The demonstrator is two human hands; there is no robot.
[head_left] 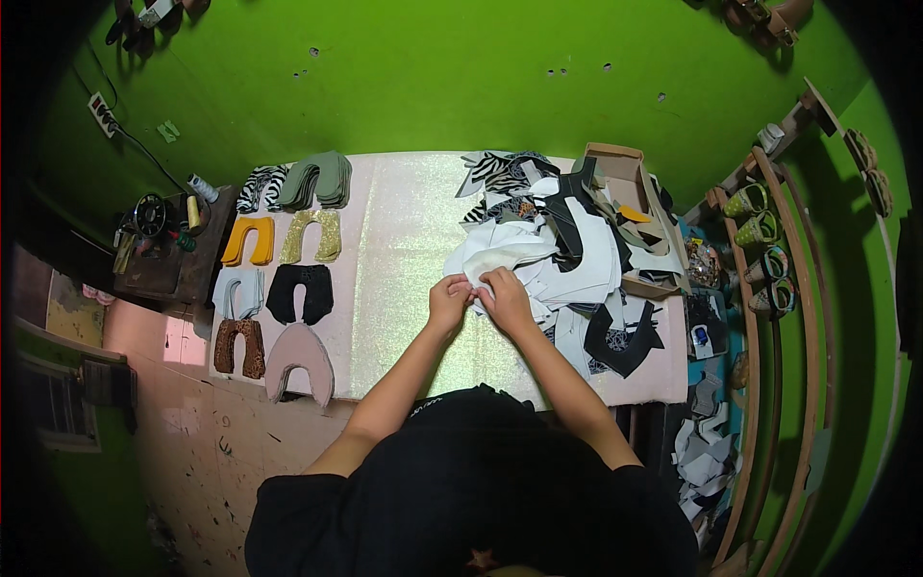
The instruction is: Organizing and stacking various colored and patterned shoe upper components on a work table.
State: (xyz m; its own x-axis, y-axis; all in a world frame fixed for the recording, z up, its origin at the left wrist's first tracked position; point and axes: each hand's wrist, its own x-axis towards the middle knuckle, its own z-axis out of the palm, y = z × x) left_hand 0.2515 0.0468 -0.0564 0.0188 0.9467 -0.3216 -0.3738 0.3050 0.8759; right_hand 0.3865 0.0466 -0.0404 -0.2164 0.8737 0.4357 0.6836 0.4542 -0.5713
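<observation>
Head view, one entry.

- Left hand (449, 298): fingers curled closed, pinching the near edge of a white cut piece (495, 252); it touches the other hand.
- Right hand (507, 298): likewise closed on the same white cut piece, thumb and fingers gripping its edge just beside the left.
- White cut piece: held low over the glittery sheet (404, 260) that covers the counter (663, 380), at the near-left edge of the loose heap.
- Loose heap (567, 240): unsorted white, black and zebra-print cut pieces, piled to the right of the hands and spilling toward a cardboard box (630, 183).
- Sorted stacks, left part of the counter, well apart from the hands: zebra-print (261, 186), grey-green (317, 180), yellow (249, 240), gold (313, 236), pale blue (237, 291), black (300, 293), brown patterned (239, 346), pink (300, 361).
- Sewing machine (154, 219) on a side table at far left; shoes on a rack (764, 231) at right.

Progress, as judged: eight stacks stand laid out by colour, yet the heap is large, so much sorting appears left.
</observation>
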